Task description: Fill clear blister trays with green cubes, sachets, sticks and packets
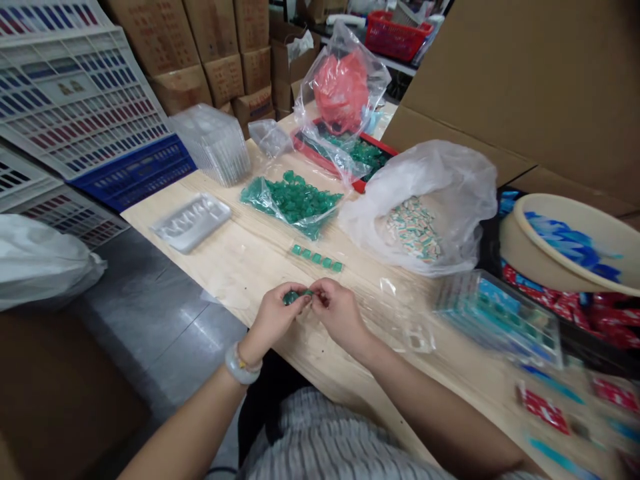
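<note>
Close together over the front of the wooden table, my left hand (pixel 278 312) and my right hand (pixel 341 312) meet at the fingertips. Small green translucent pieces (pixel 291 297) show in the curled fingers of my left hand. A further green piece (pixel 308 293) sits between the fingertips of both hands, partly hidden by them. Just beyond my hands lies a short row of green square pieces (pixel 317 258). Behind that row, a clear plastic bag (pixel 314 230) is spread under a heap of loose green pieces (pixel 295 199).
A clear tray (pixel 191 221) and stacked clear cases (pixel 213 145) stand left. Behind the heap is a red-rimmed tray (pixel 306 148). A white bag (pixel 453 173) of small printed pieces, blurred clear boxes (pixel 500 313) and a beige tub (pixel 523 243) occupy the right.
</note>
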`<state>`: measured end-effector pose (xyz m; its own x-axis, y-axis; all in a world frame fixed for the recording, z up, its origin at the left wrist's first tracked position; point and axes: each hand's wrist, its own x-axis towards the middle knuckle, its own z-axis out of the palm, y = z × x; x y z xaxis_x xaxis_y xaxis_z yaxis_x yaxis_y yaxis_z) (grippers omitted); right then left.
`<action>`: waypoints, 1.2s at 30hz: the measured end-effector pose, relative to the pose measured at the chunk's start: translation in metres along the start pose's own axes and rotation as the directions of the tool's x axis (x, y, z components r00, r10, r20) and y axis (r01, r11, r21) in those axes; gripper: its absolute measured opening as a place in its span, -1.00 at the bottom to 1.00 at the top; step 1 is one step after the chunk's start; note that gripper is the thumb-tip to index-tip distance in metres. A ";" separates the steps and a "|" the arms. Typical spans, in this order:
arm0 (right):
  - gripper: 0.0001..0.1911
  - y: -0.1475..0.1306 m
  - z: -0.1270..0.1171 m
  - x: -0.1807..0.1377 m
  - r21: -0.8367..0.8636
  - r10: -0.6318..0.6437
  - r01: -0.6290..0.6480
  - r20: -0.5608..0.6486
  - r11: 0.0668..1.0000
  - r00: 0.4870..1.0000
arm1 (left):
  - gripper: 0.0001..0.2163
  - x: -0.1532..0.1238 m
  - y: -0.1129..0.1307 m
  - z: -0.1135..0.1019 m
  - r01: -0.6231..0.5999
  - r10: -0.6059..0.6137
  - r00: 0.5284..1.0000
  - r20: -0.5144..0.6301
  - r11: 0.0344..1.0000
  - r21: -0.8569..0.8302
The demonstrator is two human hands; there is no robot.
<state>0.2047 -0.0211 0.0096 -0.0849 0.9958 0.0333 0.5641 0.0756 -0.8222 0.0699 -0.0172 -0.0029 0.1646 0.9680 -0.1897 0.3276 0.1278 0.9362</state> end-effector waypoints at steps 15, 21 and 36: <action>-0.74 -0.002 -0.008 -0.029 0.155 -0.220 0.188 0.221 0.970 0.950 | -0.84 -0.032 -0.001 0.004 0.472 -0.390 0.882 0.266 0.747 -0.469; -0.87 -0.002 0.005 -0.024 0.262 -0.094 0.038 0.205 0.964 0.974 | -0.77 -0.039 -0.004 0.002 0.491 -0.407 0.867 0.289 0.595 -0.636; -0.85 0.009 0.047 0.007 -0.591 -0.146 0.365 0.385 0.719 0.911 | -0.60 -0.037 -0.038 -0.015 0.239 -0.326 0.945 -0.003 0.700 -0.673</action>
<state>0.1704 -0.0162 -0.0241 -0.4763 0.8766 -0.0686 0.8602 0.4484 -0.2429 0.0377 -0.0541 -0.0269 0.0460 0.8743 -0.4832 -0.3572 0.4662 0.8094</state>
